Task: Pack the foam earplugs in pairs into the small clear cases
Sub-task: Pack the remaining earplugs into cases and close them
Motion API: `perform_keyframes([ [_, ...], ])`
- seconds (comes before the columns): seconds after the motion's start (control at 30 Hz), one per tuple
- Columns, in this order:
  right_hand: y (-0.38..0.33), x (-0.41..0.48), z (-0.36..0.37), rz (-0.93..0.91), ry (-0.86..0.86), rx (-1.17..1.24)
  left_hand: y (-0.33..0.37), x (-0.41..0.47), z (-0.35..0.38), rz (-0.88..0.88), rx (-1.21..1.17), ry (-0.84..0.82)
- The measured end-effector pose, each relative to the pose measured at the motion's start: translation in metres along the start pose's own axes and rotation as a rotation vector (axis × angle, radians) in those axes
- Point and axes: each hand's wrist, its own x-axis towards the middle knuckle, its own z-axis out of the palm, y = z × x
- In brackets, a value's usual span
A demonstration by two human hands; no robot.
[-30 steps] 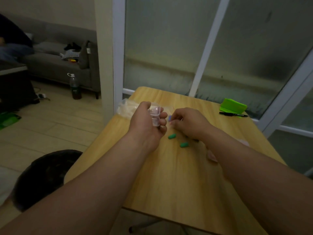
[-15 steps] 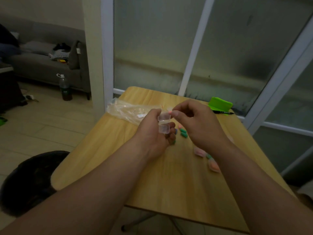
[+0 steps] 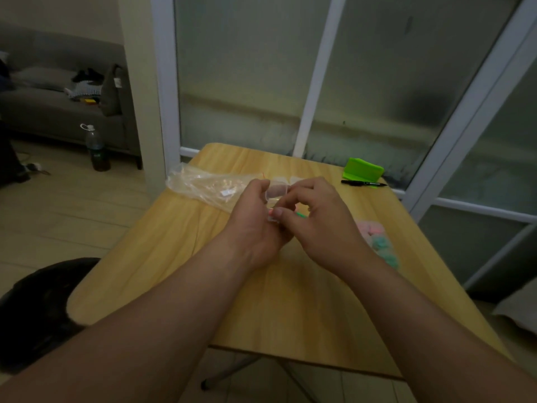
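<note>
**Holding a small clear plastic case (image 3: 276,191) above the light wooden counter (image 3: 174,271)**

Through the head camera we see our left hand (image 3: 255,225), its fingers (image 3: 259,186) curled round the case. Our right hand (image 3: 319,225) pinches a pink foam earplug (image 3: 271,211) against it. Filled cases of pink and teal earplugs (image 3: 374,237) lie to the right, and a crinkled clear plastic bag (image 3: 209,184) to the left.

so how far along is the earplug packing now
Done: a cluster of what look like filled cases, pink and teal inside, lies on the table beside the right forearm. In hand: the left hand holds a clear case; the right hand pinches at it, something pink by its thumb. Left: at least one green earplug behind the right hand; what the plastic bag holds is unclear.
</note>
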Motion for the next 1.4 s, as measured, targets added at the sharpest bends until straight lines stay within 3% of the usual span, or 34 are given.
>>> perform_keyframes([
  [0.17,0.001,-0.001,0.000,0.001,-0.025,0.000,0.002,0.000,-0.001,0.013,0.007,-0.014],
  [0.27,0.007,0.006,-0.009,0.029,0.056,0.032,0.005,0.005,-0.006,0.036,0.090,0.021],
  [0.43,0.042,0.032,-0.022,0.308,0.177,0.036,0.013,0.009,-0.012,0.080,0.093,0.086],
  [0.77,0.072,0.080,0.018,0.379,-0.214,-0.479,0.015,0.015,-0.014,0.085,0.061,0.099],
  [1.07,0.074,0.099,0.040,0.517,-0.301,-0.511,0.013,0.015,-0.012,0.061,0.056,0.100],
  [1.2,0.070,0.097,0.033,0.441,-0.235,-0.421,0.013,0.014,-0.009,0.039,0.060,0.079],
  [1.4,0.054,0.073,0.000,0.327,0.040,-0.113,0.005,0.013,-0.003,0.024,0.083,0.051],
])
